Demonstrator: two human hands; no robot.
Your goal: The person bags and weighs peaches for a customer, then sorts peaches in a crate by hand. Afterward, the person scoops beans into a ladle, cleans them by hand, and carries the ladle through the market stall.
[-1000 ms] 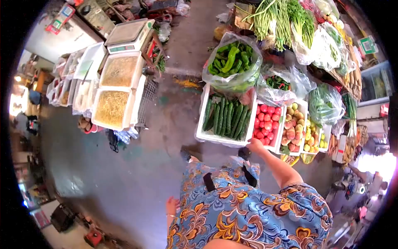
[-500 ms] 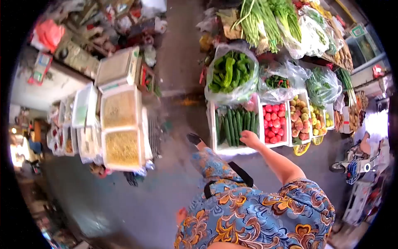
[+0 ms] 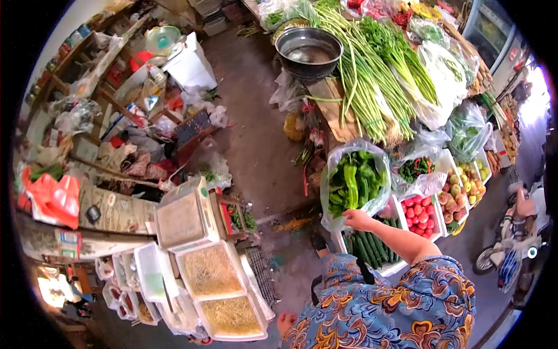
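My right hand (image 3: 358, 220) is at the near edge of the plastic bag of green peppers (image 3: 353, 183), its fingers closed near the bag's rim; what they hold, if anything, is too small to tell. Below that hand, cucumbers (image 3: 367, 249) lie in a white foam box. My left hand (image 3: 286, 321) hangs low beside my patterned clothing, partly hidden, and its fingers are unclear. Tomatoes (image 3: 418, 215) fill the box to the right of the cucumbers.
A metal basin (image 3: 308, 53) and long green stalks (image 3: 372, 87) lie on the stall ahead. At the left stand trays of pale sprouts (image 3: 231, 316) and a scale (image 3: 183, 218). A scooter (image 3: 505, 244) is parked at the right.
The view has moved forward, bringing the basin and more of the cluttered left side into sight. My right hand has gone from the cucumber box to the pepper bag's edge.
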